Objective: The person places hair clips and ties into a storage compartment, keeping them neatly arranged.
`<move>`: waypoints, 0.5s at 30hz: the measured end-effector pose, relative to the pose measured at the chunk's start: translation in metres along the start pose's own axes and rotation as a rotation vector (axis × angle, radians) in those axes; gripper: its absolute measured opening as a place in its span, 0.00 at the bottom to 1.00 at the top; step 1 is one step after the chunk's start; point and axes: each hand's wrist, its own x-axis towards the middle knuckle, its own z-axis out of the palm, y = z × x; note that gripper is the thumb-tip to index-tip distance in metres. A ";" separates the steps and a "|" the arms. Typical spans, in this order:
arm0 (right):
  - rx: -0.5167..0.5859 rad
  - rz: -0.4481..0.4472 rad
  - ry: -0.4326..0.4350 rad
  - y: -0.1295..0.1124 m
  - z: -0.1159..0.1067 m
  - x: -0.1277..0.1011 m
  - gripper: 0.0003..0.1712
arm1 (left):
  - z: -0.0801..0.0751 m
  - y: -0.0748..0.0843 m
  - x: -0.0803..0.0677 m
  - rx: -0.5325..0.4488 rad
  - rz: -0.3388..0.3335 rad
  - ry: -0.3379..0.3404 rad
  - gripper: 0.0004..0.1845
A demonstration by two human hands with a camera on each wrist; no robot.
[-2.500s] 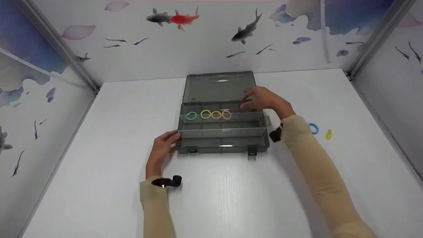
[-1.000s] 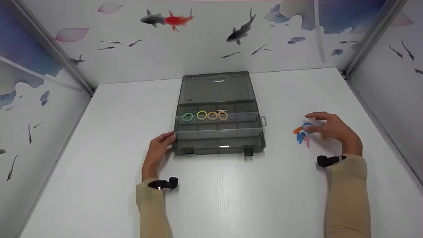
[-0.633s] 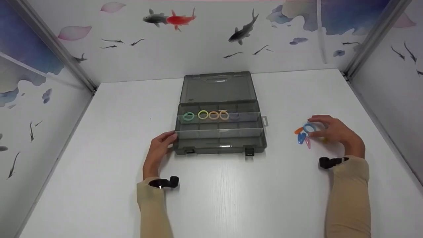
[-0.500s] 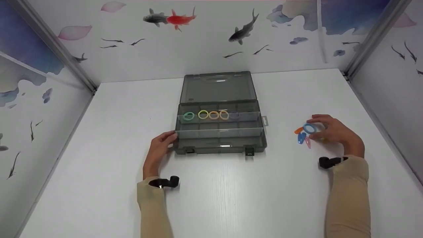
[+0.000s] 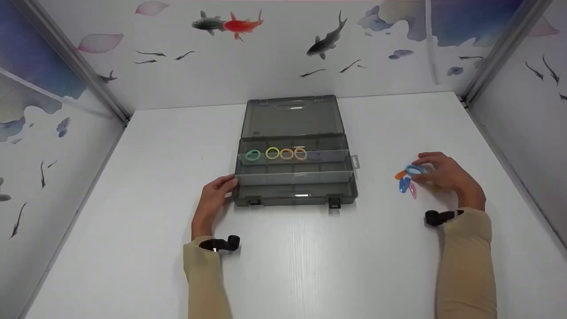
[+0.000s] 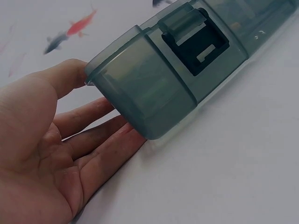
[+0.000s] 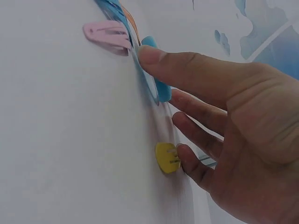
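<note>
right hand (image 5: 445, 175) pinching blue hair ring (image 5: 415, 169) right of organizer box (image 5: 294, 177) | left hand (image 5: 213, 200) bracing box, fingers flat | lifting clear of clips (image 5: 405, 184)

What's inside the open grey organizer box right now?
The organizer box holds four hair rings in its back row: green, yellow, orange, peach. A faint purplish item beside them is unclear. Other rows look empty.

A white tabletop (image 5: 310, 266) with a faint wood grain fills the lower part of the head view and carries a soft glare near its middle. Three white panels enclose it: a back wall (image 5: 274, 75) and two side walls (image 5: 40, 146), printed with dark fish (image 5: 327, 42), a red fish (image 5: 241, 25), pink petals and blue washes. Grey metal rails (image 5: 73, 62) run along the corners. Light is even and bright.
</note>
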 end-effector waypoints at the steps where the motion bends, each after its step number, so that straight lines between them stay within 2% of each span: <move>1: -0.003 0.004 0.003 -0.001 0.000 0.000 0.33 | 0.000 -0.001 0.000 -0.002 0.001 0.001 0.23; 11: 0.001 0.044 0.087 -0.019 0.004 -0.002 0.37 | -0.001 -0.002 -0.001 0.010 0.007 0.001 0.24; 15: 0.028 0.029 0.100 -0.032 0.007 0.001 0.34 | -0.002 -0.003 0.000 0.021 0.011 -0.002 0.25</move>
